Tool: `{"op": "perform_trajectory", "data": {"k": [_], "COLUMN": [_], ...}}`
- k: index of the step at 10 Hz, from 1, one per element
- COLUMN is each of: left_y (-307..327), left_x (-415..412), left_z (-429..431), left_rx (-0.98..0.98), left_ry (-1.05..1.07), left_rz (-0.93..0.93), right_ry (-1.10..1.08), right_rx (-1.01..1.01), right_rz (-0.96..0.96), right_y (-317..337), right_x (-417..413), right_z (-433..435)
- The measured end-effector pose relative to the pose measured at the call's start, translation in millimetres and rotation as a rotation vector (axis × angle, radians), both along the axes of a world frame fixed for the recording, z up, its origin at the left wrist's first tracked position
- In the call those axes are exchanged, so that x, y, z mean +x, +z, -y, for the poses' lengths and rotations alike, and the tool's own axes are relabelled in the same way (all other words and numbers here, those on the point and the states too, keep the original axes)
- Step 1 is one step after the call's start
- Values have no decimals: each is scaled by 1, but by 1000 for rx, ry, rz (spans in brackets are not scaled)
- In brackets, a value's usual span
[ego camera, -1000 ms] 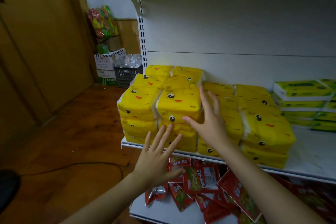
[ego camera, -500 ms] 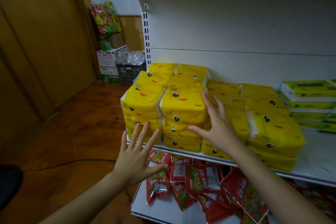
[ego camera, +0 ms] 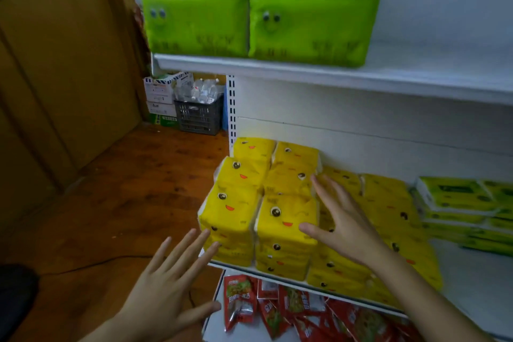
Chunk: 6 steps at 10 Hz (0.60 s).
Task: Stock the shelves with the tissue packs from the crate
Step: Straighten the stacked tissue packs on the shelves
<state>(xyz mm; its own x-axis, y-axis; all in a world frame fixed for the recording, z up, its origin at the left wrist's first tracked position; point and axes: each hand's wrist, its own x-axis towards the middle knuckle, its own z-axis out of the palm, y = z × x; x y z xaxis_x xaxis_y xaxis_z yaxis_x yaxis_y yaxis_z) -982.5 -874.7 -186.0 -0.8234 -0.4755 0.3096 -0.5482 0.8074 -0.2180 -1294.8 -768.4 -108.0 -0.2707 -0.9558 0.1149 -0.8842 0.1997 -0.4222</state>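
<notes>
Yellow tissue packs with cartoon faces are stacked in several piles on the white middle shelf. My right hand is spread flat against the right side of the front pile, thumb on its front face, holding nothing. My left hand hovers open, fingers apart, just left of and below the shelf's front corner, fingertips near the left pile's lower edge. Large green tissue packs stand on the upper shelf. A dark crate sits on the floor at the back.
Flat green-and-white tissue packs lie at the right of the middle shelf. Red snack packets cover the lower shelf. Cardboard boxes stand beside the crate. Wooden floor and a wooden wall are at left; a black cable crosses the floor.
The view has tilted upward, bringing the upper shelf with green packs into sight. My left hand has drifted left and down, away from the packs. My right hand stays against the front pile.
</notes>
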Motion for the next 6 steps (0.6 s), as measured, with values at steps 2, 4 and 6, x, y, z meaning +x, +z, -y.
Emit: {"op": "perform_trajectory", "data": {"k": [2, 4, 6], "left_y": [111, 212, 294], "left_x": [-22, -35, -17], "left_z": [-6, -24, -67], "left_rx": [51, 281, 293], "left_ry": [23, 206, 272], "left_rz": [-87, 44, 54], "right_ry": [-33, -14, 41], "right_rx": [221, 376, 480], "right_rz": [-134, -195, -118], "right_y": [78, 154, 231], "right_x": [18, 48, 72], "right_z": [17, -6, -63]}}
